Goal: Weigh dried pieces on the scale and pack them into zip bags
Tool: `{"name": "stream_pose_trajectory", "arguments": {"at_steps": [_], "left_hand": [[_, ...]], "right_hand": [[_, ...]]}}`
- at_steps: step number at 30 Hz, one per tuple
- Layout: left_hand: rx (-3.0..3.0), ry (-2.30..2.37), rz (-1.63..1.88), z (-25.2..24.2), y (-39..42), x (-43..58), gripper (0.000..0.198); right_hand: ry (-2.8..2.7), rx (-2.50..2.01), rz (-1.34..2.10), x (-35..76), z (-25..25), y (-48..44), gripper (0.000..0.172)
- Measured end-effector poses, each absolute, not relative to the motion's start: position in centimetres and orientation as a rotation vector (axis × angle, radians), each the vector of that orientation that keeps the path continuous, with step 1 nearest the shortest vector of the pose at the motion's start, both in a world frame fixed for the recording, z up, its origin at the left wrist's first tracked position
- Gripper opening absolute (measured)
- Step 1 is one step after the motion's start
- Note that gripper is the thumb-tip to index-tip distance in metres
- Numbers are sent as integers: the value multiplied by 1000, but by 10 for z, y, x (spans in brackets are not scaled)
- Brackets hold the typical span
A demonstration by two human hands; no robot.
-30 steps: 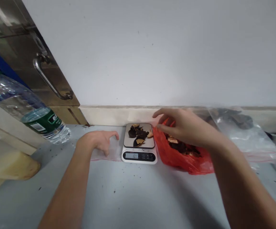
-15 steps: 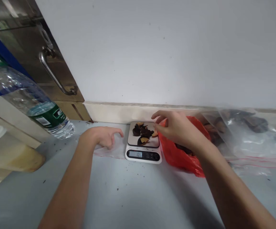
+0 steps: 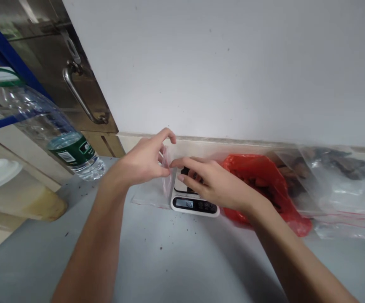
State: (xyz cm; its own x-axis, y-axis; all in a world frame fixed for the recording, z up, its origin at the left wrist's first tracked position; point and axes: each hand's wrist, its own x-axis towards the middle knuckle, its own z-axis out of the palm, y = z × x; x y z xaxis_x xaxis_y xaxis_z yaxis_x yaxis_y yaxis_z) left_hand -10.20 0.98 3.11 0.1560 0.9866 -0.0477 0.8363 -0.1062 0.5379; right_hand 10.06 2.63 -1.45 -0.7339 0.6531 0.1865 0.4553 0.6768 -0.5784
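Note:
My left hand (image 3: 144, 162) holds the mouth of a clear zip-lock bag (image 3: 166, 176) up and apart, thumb and fingers spread at its pink seal strip. The rest of the bag lies flat on the table beside a white digital scale (image 3: 212, 209). Over the scale's plate, my right hand (image 3: 209, 179) has its fingers curled around dark dried peel pieces (image 3: 185, 171), mostly hidden beneath it. Its index fingertip meets the bag's edge. The display seems to read 185, perhaps with a decimal point. A red plastic bag (image 3: 280, 181) of dark dried pieces stands open behind my right wrist.
Clear bags (image 3: 343, 189) with brown pieces lie at the right along the wall. On the left are a tilted water bottle (image 3: 71, 147) and a white-lidded tub (image 3: 27, 202). Small dark crumbs dot the grey table (image 3: 169, 269). A metal door handle (image 3: 81, 97) is further back.
My left hand has risen, lifting the bag's mouth off the table. My right hand has moved left and down over the pieces on the scale. The display has changed from about 105 to 185.

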Motion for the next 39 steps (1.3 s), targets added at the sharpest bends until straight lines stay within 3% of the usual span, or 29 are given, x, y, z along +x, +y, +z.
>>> {"name": "stream_pose_trajectory", "arguments": {"at_steps": [5,10,13,16,18,19,24,28,33,39], "left_hand": [[2002,1732,463,29,12,-94,50],[2046,1659,519,30,9,-95,39],[2130,1617,643,31,4,-96,34],[2259,1497,555,27,6,-97,82],[2302,1366,398,21,9,-96,119],[2306,1321,345,18,11,-96,128],[2234,1458,395,13,17,-100,108],[2136,1679,216,9,23,-113,102],[2080,1721,23,-5,32,-125,96],[2095,1703,-16,-12,35,-126,89]], "right_hand": [[-2493,-810,691,100,-11,27,31],[-2397,-1174,537,94,-14,28,23],[-2138,-1247,669,92,-20,33,15],[-1885,-1108,881,92,-25,37,5],[-1782,-1001,996,94,-26,38,9],[-1754,-955,1043,94,-26,39,12],[-1735,-929,1140,102,-22,41,25],[-1958,-1225,872,105,-26,47,15],[-2364,-1428,480,91,-39,52,30],[-2442,-1508,475,78,-48,52,37]]}}
